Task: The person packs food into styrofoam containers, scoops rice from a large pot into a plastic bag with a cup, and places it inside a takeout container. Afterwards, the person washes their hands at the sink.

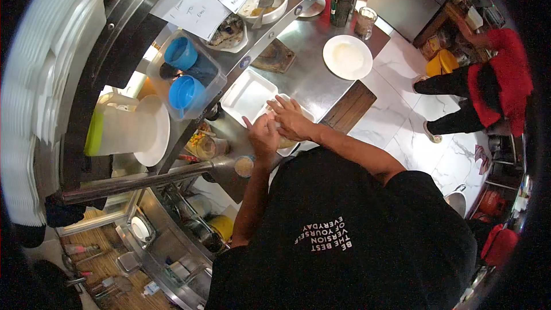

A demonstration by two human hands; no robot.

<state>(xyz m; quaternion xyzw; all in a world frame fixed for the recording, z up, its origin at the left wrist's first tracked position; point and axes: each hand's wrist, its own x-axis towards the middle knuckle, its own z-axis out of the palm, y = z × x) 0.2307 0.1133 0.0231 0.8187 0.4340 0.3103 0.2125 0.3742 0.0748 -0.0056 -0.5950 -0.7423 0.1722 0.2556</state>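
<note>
A white foam takeaway box (249,95) lies open on the steel counter, its lid part folded back to the left. Over its food side are both my hands, close together and touching or nearly so. My left hand (264,136) has its fingers bent inward at the box, with the thumb sticking out; what they grip, if anything, is hidden. My right hand (291,119) reaches across the box with fingers stretched out and somewhat apart. Something pale brownish shows beneath my hands in the box, too covered to name.
A white plate (348,57) and a glass mug (365,22) stand on the counter's far right. A clear tub with blue cups (181,53), a bowl with a spoon (263,3) and paper notes (190,14) sit on the shelf. A person in red (505,74) stands at right.
</note>
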